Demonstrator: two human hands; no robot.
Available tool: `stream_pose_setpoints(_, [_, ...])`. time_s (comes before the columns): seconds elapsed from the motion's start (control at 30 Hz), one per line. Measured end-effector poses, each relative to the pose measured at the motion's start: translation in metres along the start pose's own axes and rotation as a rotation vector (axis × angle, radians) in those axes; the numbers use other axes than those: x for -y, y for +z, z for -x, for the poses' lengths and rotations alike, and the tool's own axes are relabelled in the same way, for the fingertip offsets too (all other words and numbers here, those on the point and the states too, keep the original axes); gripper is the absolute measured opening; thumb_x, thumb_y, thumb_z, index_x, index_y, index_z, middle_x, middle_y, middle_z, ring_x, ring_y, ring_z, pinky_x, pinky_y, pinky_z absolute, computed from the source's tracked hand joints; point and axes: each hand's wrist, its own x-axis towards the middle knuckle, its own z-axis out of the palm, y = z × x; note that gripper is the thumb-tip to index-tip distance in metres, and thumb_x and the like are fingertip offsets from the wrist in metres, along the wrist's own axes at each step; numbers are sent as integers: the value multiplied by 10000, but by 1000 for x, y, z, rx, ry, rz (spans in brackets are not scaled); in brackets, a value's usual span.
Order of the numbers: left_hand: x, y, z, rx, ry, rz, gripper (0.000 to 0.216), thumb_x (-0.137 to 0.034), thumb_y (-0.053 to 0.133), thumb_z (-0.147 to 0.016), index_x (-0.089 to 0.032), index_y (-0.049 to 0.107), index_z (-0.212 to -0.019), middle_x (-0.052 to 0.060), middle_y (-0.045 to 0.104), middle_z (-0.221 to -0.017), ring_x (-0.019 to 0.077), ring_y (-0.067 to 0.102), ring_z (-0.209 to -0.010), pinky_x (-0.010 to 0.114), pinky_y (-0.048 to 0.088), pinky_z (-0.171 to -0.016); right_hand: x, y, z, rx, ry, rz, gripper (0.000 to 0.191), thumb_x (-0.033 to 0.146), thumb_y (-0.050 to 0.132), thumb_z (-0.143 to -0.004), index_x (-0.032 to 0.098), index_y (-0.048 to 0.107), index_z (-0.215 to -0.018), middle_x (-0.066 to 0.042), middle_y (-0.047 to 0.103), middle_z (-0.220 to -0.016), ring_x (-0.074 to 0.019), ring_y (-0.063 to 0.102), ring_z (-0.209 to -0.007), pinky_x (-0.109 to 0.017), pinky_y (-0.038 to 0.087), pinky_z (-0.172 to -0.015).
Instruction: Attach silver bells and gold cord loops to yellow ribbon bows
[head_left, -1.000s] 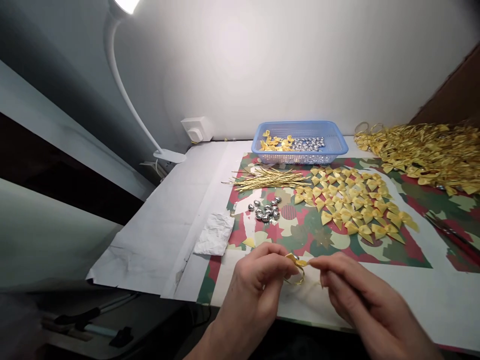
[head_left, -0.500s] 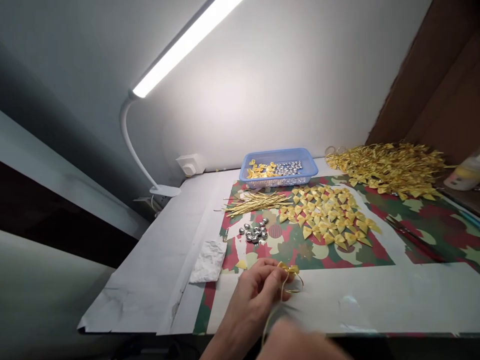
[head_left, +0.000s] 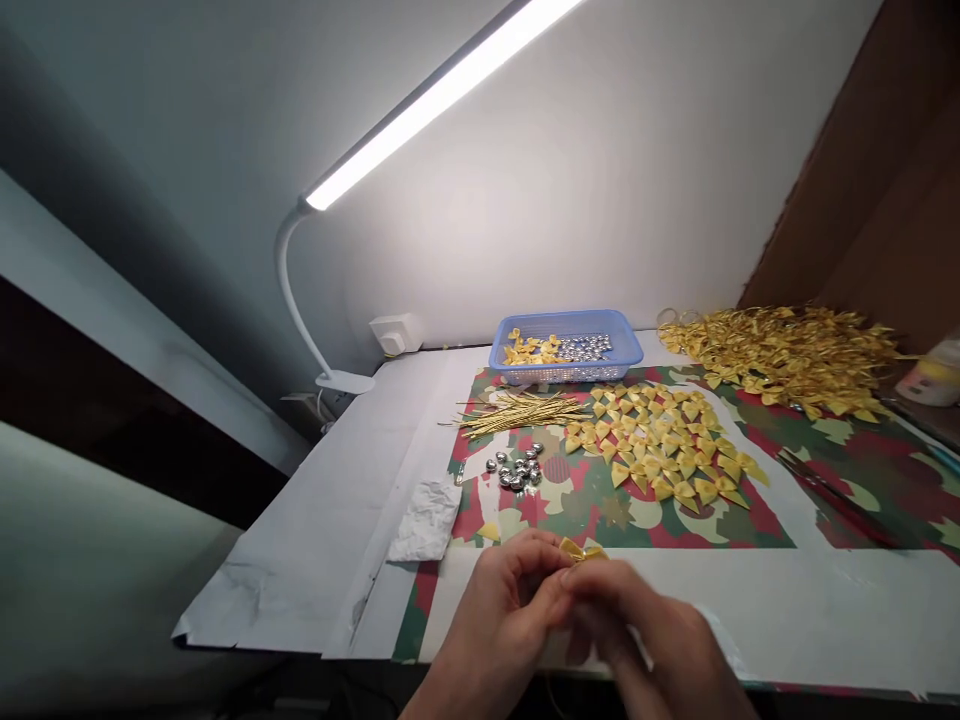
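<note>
My left hand (head_left: 517,600) is closed in a pinch on a small yellow ribbon bow (head_left: 583,551), just above the front part of the table. Close against it is my right hand (head_left: 645,620), its thumb and forefinger pressed together at the bow's near side. What the right fingertips grip is hidden, and its lower fingers are blurred. Ahead of the hands lie several silver bells (head_left: 517,470), a bundle of gold cords (head_left: 525,412) and many yellow bows (head_left: 667,440) spread out on the patterned paper.
A blue basket (head_left: 566,375) with bows and silver bells stands by the wall. Right of it is a heap of gold bows (head_left: 787,355). Scissors (head_left: 832,490) lie at the right. A crumpled white paper (head_left: 425,520) lies at the left, below a lit lamp (head_left: 435,105).
My right hand has come up from the lower edge to meet the left at the bow. The gold cord loop that hung from the bow is now mostly hidden. The view has shifted slightly.
</note>
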Motion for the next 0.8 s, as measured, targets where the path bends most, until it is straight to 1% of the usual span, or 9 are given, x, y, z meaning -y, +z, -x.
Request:
stream_pose_setpoints(0.03, [-1,0,2,13,0,-2,167,-297,705,-822,-159,730,-731,33,658,-766,189,622,-749,271,480,-693,-6,-2,-3,8,-8,-28,229,249,362,-1051,276,583,-996,29,660,-733,-101,626,-561,-168,526,-539])
stream_pose_setpoints(0.1, [-1,1,4,33,-6,-4,180,-313,688,-850,-155,719,-768,31,663,-747,195,616,-764,284,483,-720,-18,-9,-6,26,-48,-47,186,177,416,-1018,267,577,-999,15,667,-829,-111,656,-694,-178,538,-646])
stream_pose_setpoints(0.17, [-1,1,3,28,-18,4,204,-344,691,-853,-147,724,-811,47,683,-783,216,624,-813,309,494,-762,-29,-16,-6,57,-113,51,211,104,465,-975,256,596,-1039,-11,643,-904,-124,645,-786,-201,526,-707])
stream_pose_setpoints(0.27, [3,0,1,32,-38,26,223,-357,686,-862,-140,735,-854,67,708,-847,240,644,-878,334,501,-825,-39,-19,-4,100,-160,245,231,69,482,-948,227,612,-1056,-25,591,-846,-139,603,-739,-221,489,-658])
stream_pose_setpoints(0.37, [8,-3,-1,32,-59,-4,228,-366,682,-868,-142,722,-855,63,712,-852,230,643,-863,315,498,-801,-43,-15,-2,114,-180,316,178,101,503,-942,208,625,-1013,-29,583,-807,-157,581,-701,-242,462,-635])
stream_pose_setpoints(0.47, [12,-5,-3,28,-78,-5,261,-404,667,-877,-146,687,-851,42,680,-822,209,626,-818,320,502,-805,-44,-11,0,113,-165,375,221,84,483,-929,206,634,-1033,-43,597,-844,-174,588,-732,-251,450,-640])
stream_pose_setpoints(0.63, [12,-4,-7,34,-89,82,304,-441,644,-890,-159,618,-781,0,584,-784,186,588,-801,333,521,-833,-48,-15,-1,177,-191,379,308,40,471,-877,222,623,-1074,-36,604,-868,-163,607,-744,-233,470,-624])
stream_pose_setpoints(0.73, [14,-4,-8,25,-81,20,305,-433,621,-904,-160,610,-767,-7,564,-754,171,546,-757,290,501,-750,-51,-14,-1,190,-193,351,270,52,473,-904,220,611,-1064,-22,585,-822,-149,599,-711,-222,480,-609])
stream_pose_setpoints(0.8, [16,-4,-8,25,-79,-37,280,-404,614,-910,-153,638,-786,8,601,-753,174,547,-748,276,470,-708,-52,-10,0,170,-184,343,241,63,469,-930,201,593,-1085,-24,573,-805,-152,593,-704,-231,481,-613])
